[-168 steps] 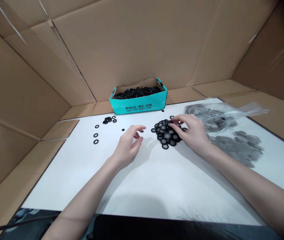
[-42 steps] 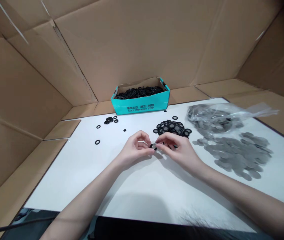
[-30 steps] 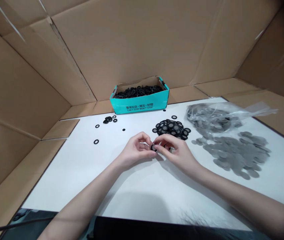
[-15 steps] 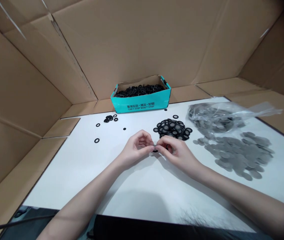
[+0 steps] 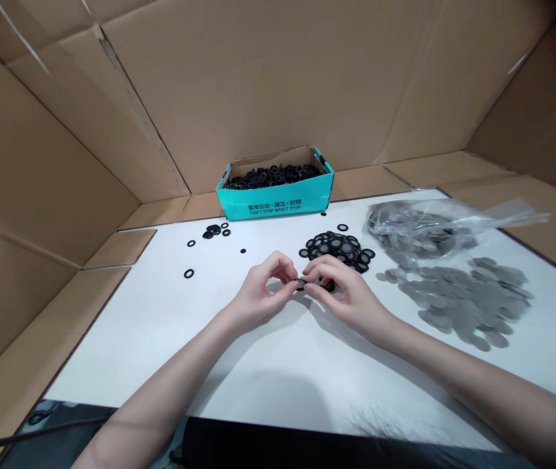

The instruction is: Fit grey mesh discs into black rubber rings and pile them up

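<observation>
A black ring washer with a grey disc in its middle (image 5: pixel 300 285) is pinched between my two hands just above the table. My left hand (image 5: pixel 266 286) grips its left edge with thumb and fingers. On the opposite edge are the thumb and fingertips of my right hand (image 5: pixel 343 290), also closed. Another black ring (image 5: pixel 329 285) shows partly beneath my right fingers; whether they hold it I cannot tell. Just beyond that hand is a pile of black rings with grey centres (image 5: pixel 336 247). Loose grey discs (image 5: pixel 468 299) lie spread to its right.
A turquoise box (image 5: pixel 278 203) full of black rings stands at the back. A clear plastic bag (image 5: pixel 414 228) of grey discs lies back right. Several black rings (image 5: pixel 214 230) lie at the left on the white table (image 5: pixel 160 345). Cardboard walls (image 5: pixel 278 78) surround it.
My thumbs and fingertips have drawn slightly apart along the ring washer, so more of its face and grey centre shows. Both hands stay at nearly the same place.
</observation>
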Demonstrator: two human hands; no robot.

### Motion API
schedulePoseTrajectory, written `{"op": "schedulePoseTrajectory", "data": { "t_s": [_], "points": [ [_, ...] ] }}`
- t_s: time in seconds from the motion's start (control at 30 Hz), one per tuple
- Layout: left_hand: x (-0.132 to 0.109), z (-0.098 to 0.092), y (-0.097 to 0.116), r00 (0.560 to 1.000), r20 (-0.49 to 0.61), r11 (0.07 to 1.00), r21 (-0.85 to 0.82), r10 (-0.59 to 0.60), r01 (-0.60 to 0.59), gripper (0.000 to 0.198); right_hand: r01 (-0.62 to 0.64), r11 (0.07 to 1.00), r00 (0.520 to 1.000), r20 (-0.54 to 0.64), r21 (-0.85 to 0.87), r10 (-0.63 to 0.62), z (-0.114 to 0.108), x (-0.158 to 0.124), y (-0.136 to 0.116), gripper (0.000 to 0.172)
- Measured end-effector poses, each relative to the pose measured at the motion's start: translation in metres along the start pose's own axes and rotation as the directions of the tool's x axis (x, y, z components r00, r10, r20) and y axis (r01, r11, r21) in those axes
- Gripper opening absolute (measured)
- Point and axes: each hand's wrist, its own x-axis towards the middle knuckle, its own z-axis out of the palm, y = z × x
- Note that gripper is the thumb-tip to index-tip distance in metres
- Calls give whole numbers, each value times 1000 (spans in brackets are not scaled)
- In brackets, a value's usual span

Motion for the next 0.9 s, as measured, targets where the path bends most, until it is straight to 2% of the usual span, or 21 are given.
{"op": "schedulePoseTrajectory", "data": {
  "t_s": [0.23,0.47,0.63,0.9],
  "points": [
    [0,-6,-1,996,82,987,152,43,-55,8,45,998,999,17,-47,-44,-2,1,-1,14],
    [1,-7,2,993,115,978,200,33,-56,7,77,993,997,13,-87,-77,-2,1,-1,13],
    [1,-5,-1,994,95,964,255,55,-77,12,96,988,995,-9,-122,-98,0,0,1,12],
    [0,-3,7,981,184,931,341,67,-127,13,118,979,991,-48,-166,-127,4,-2,1,13]
  ]
}}
